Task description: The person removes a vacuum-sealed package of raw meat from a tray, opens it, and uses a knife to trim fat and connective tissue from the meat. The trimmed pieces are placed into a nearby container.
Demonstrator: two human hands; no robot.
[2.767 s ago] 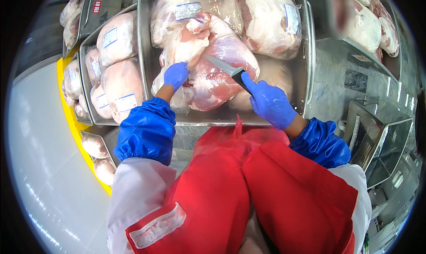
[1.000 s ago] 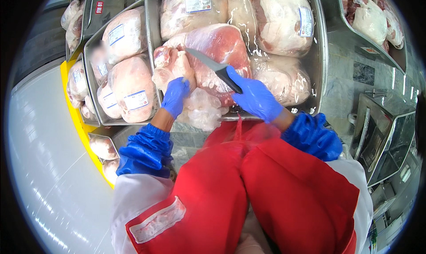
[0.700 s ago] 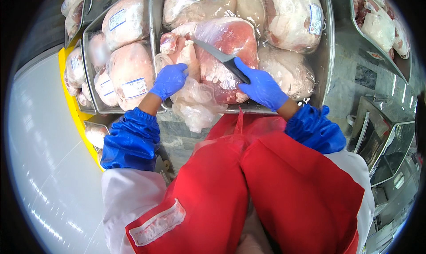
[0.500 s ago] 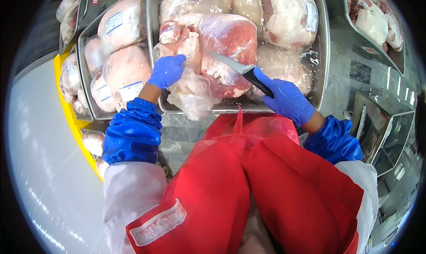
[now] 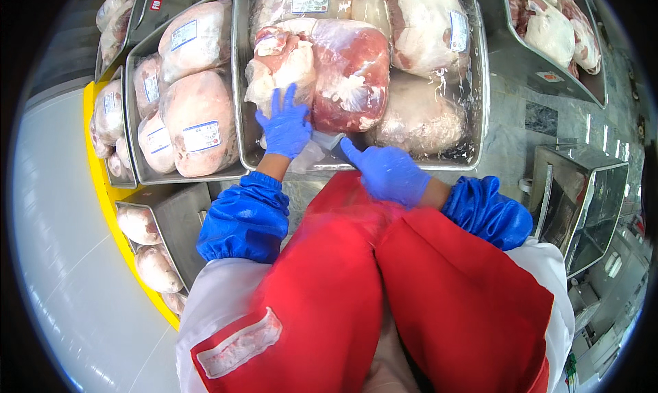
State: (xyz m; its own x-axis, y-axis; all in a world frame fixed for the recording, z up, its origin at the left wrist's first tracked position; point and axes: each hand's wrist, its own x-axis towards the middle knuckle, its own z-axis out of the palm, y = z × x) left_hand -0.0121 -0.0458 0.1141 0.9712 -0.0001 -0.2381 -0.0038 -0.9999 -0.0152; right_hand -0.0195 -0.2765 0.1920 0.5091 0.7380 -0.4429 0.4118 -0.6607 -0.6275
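My left hand, in a blue glove, lies with fingers spread on the lower end of a pale, fatty piece of meat in the metal tub. My right hand, gloved alike, is closed round a knife at the tub's near rim, its index finger stretched forward. Only the knife blade shows, pointing left toward my left hand; the handle is hidden in my grip. Just beyond the blade sits a large dark red cut of meat. Loose clear plastic film bunches below my left hand, over the rim.
The metal tub also holds several wrapped, labelled pale cuts. Another tub of wrapped meat stands close on the left, beside a yellow edge. At right are a meat-filled tub and a metal box-shaped frame.
My left hand has moved right and slightly down, its fingers now spread. My right hand has brought the knife left and down to the near rim. The plastic hangs lower and less spread.
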